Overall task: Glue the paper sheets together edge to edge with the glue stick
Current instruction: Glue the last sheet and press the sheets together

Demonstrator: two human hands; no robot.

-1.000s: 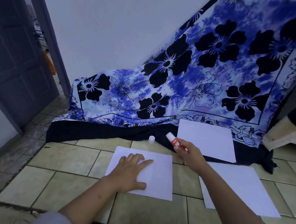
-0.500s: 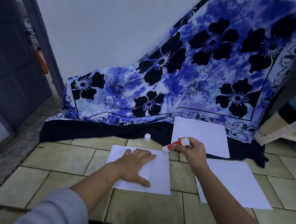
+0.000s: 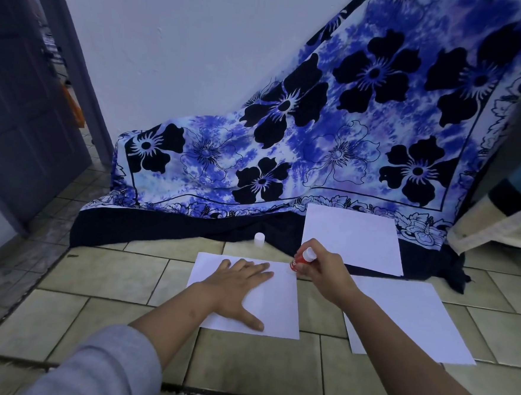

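Head view — left fingers [image 3: 249, 270] flat on sheet [image 3: 276, 309], right fingers [image 3: 313, 267] gripping glue stick [image 3: 301, 259]

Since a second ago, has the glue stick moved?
Yes. Judged against the white cap, the glue stick in the right hand has swung down to the left sheet's far right corner.
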